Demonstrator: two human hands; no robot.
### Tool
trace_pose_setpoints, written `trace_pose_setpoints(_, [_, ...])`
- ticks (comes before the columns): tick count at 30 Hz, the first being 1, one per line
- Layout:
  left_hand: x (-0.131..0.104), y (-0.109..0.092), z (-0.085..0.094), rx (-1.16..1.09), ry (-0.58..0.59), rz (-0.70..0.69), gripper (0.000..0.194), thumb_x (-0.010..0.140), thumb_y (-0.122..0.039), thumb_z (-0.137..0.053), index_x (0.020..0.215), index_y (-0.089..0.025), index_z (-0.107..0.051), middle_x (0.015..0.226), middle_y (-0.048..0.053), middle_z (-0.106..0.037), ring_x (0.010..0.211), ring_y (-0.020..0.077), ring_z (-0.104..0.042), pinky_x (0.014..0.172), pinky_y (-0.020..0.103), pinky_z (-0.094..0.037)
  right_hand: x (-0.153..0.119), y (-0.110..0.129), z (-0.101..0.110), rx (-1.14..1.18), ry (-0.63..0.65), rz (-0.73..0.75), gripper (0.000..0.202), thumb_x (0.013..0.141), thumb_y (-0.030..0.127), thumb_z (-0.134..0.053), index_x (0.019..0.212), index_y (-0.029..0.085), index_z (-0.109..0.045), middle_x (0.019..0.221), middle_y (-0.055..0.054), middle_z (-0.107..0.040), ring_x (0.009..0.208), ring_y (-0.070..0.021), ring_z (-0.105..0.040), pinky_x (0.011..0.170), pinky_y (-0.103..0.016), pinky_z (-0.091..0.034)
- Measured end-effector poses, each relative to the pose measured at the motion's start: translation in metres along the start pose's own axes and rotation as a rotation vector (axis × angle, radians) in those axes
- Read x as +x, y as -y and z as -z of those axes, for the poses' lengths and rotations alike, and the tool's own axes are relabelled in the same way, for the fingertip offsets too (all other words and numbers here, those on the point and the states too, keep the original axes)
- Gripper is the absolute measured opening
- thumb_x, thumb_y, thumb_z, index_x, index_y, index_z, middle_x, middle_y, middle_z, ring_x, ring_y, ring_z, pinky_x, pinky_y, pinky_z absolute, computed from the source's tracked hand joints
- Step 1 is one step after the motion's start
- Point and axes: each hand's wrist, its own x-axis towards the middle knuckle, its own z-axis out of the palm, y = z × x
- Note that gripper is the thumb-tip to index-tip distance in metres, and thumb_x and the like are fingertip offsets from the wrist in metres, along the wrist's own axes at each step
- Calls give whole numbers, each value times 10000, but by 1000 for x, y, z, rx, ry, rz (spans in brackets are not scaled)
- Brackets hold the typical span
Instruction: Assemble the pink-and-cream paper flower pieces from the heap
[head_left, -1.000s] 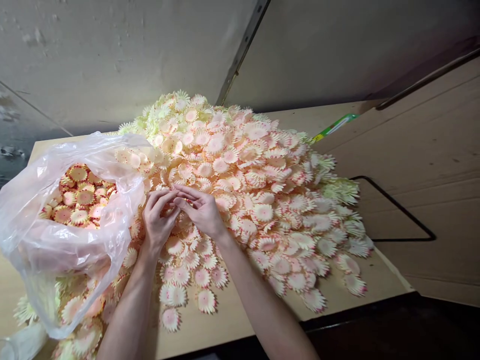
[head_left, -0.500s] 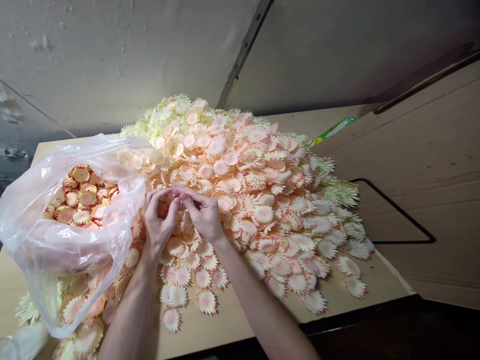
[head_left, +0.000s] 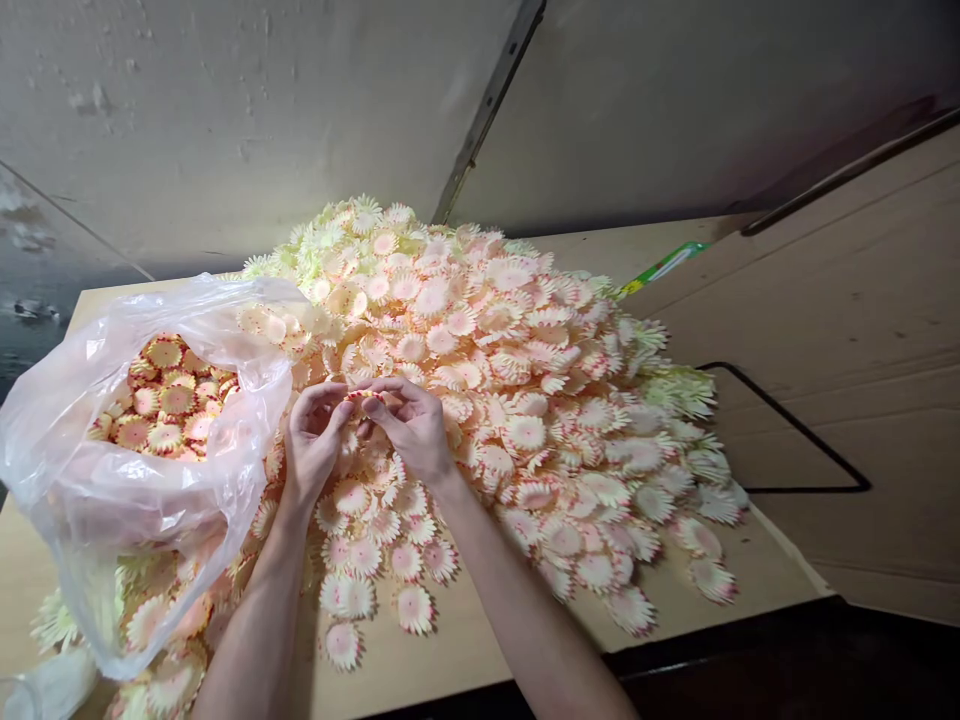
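Observation:
My left hand (head_left: 316, 435) and my right hand (head_left: 414, 430) meet over the front of a large heap of artificial flower pieces (head_left: 525, 430). Between their fingertips is one small flower piece (head_left: 365, 395), seen edge-on, with a red-tipped scalloped rim. Thumbs and fingers of both hands pinch it from either side. The heap's pieces are flat, pale pink to cream, with jagged petal edges. Left of my left hand, a translucent plastic bag (head_left: 67, 430) gapes at the top. Inside it lie several smaller, cupped flower pieces (head_left: 178, 397) with red-tipped edges.
The heap spreads over a light wooden table (head_left: 420, 680) against a grey wall (head_left: 300, 120). A green and yellow packet (head_left: 664, 268) lies behind it. To the right are cardboard (head_left: 840, 330) and a bent black rod (head_left: 795, 420). Pale flower pieces (head_left: 169, 675) lie below the bag.
My hands have parted slightly and tilted, so the small flower piece between the fingertips now shows. The heap and the bag look the same.

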Motion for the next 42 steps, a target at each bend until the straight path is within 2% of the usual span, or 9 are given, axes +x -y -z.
trace_pose_setpoints(2, [1,1,2,-11,-2,3,250,818,-407,-751,924,-189,-687,897,36,-691,805,127,-649,751,230,-525,-1,1,-1,71,55,-15,327,679,472,-858,858,234,-722,1066,-31,-756,583,-116,-688,572,-280,-616])
trace_pose_setpoints(5, [3,1,4,-74,-30,24,293,791,-410,-777,970,-201,-674,897,27,-669,786,123,-634,708,220,-518,-2,2,-2,139,95,-26,306,633,428,-896,838,241,-769,1097,-40,-757,767,-173,-740,705,-356,-655])
trace_pose_setpoints(7, [4,0,6,-173,1,70,347,762,-395,-803,1021,-214,-659,886,15,-644,771,114,-622,694,213,-512,-1,3,0,157,105,-37,303,591,395,-924,827,258,-792,1108,-40,-760,882,-201,-742,786,-385,-650])
trace_pose_setpoints(10, [4,-3,7,-280,68,133,338,765,-364,-796,1035,-216,-657,879,16,-627,756,109,-604,686,216,-503,2,3,5,159,79,-50,320,565,385,-939,840,286,-810,1113,-39,-765,973,-221,-728,897,-410,-616])
trace_pose_setpoints(14, [4,-3,7,-273,72,159,264,783,-349,-764,990,-211,-673,858,26,-634,737,116,-592,654,220,-499,5,3,13,182,18,-55,336,550,412,-944,837,293,-815,1041,-39,-783,1032,-229,-709,1005,-429,-554])
trace_pose_setpoints(23, [1,3,7,-144,154,77,247,772,-326,-790,990,-230,-724,985,48,-737,940,173,-693,869,292,-562,4,5,13,100,-45,-35,196,600,393,-913,718,279,-806,996,-29,-705,914,-179,-680,874,-363,-596])
trace_pose_setpoints(28, [1,3,8,-127,185,76,276,794,-343,-779,1044,-231,-747,1043,69,-752,977,196,-708,888,315,-570,3,5,10,97,-44,-17,280,547,338,-938,791,283,-812,1030,-26,-702,947,-181,-685,841,-341,-621])
trace_pose_setpoints(35, [6,9,10,-60,102,-4,160,782,-334,-793,883,-213,-765,933,47,-736,900,157,-688,837,260,-548,4,5,6,144,-6,-63,311,511,343,-950,785,285,-813,1058,-19,-745,910,-179,-716,819,-330,-638])
trace_pose_setpoints(42, [3,10,11,-57,54,17,195,824,-363,-753,956,-218,-756,969,55,-727,939,161,-682,862,267,-545,5,3,12,166,1,-123,302,538,338,-948,802,280,-815,1064,-34,-765,984,-208,-713,918,-384,-599])
